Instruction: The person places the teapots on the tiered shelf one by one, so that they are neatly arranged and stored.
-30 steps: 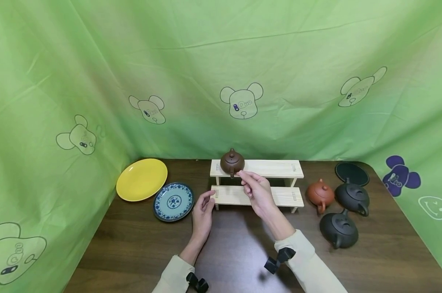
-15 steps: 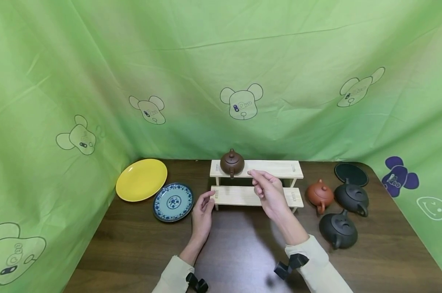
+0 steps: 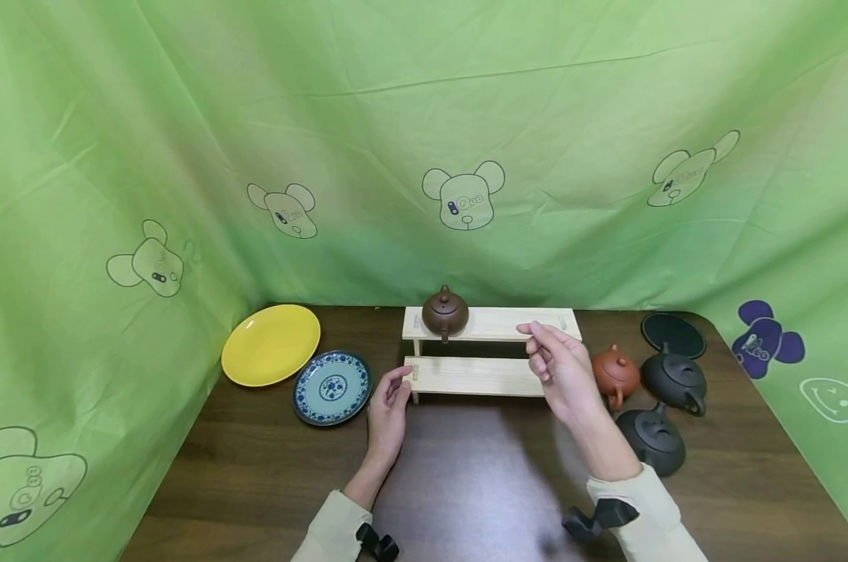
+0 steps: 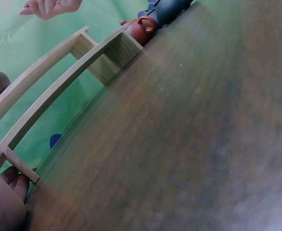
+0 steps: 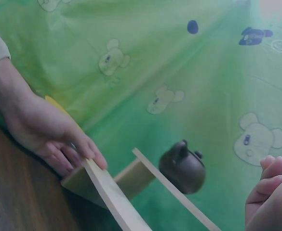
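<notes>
A two-tier wooden shelf (image 3: 480, 376) stands in the middle of the table. My left hand (image 3: 388, 417) grips the left end of its lower tier, and in the right wrist view the fingers of that left hand (image 5: 49, 125) lie around the board's end. On the upper tier's left end sits a dark brown teapot (image 3: 445, 314), handle toward me. My right hand (image 3: 564, 371) is in the air over the shelf's right end, fingers loosely bent, holding nothing. It hides part of the lower board. Just right of it is a reddish-brown teapot (image 3: 615, 375).
Two black teapots (image 3: 675, 378) (image 3: 655, 445) and a dark round plate (image 3: 673, 334) are on the right. At the left lie a yellow plate (image 3: 272, 345) and a blue patterned plate (image 3: 333, 388). Green cloth (image 3: 367, 257) closes off the back and sides.
My right hand has moved right, away from the dark brown teapot, across to the shelf's right end. The left hand and the teapots have stayed in place.
</notes>
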`<action>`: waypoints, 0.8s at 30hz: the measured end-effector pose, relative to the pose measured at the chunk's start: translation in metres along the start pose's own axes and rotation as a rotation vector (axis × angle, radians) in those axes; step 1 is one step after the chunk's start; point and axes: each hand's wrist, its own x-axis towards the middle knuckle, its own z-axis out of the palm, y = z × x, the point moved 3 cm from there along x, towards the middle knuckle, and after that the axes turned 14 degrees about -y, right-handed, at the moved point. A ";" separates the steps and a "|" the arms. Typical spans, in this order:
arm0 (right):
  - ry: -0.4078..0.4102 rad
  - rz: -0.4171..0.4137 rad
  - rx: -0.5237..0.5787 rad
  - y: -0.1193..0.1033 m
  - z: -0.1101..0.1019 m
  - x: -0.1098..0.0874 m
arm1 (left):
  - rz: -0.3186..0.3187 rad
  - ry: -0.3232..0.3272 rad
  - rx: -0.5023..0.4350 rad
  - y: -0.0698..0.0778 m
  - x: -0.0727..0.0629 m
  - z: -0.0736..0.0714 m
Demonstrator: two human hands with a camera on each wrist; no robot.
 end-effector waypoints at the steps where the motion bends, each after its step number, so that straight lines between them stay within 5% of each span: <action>1: 0.002 -0.007 -0.005 -0.002 -0.003 -0.002 | 0.000 -0.001 -0.002 0.000 0.000 0.000; 5: 0.000 -0.025 -0.015 -0.010 -0.015 -0.009 | 0.010 -0.005 0.004 0.001 0.000 0.000; 17: -0.001 -0.039 -0.078 -0.019 -0.050 -0.033 | 0.199 0.006 0.038 -0.013 0.000 -0.002; 24: 0.011 -0.039 -0.155 -0.025 -0.072 -0.049 | 0.057 0.013 0.025 -0.002 0.000 -0.001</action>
